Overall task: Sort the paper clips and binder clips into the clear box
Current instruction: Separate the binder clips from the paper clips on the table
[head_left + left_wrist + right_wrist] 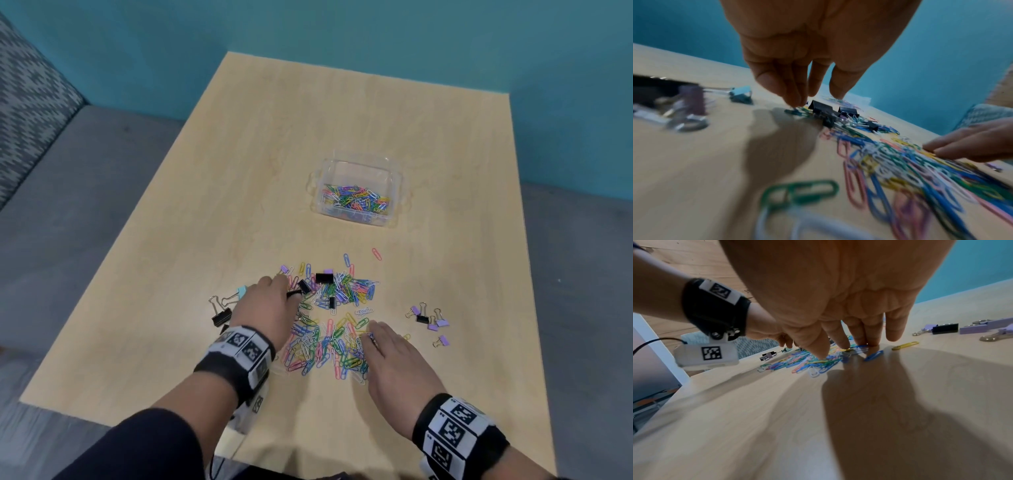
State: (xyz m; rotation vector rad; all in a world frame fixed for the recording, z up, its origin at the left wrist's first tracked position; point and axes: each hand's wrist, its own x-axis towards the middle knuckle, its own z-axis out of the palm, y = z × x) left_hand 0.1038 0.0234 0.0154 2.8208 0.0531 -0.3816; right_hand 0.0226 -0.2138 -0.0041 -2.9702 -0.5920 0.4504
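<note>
Paper clip pile on table between both hands; left hand fingertips pinched down at pile's left edge, right hand flat, fingers straight on pile's right; clear box well beyond, clips inside; binder clips right of right hand

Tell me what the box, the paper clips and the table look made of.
Box: clear plastic, glossy; the clips inside show through its walls. Paper clips: probably wire in a coloured coating, since each is one solid colour. Table: pale wood grain, matte; solid wood or laminate, cannot tell.
</note>
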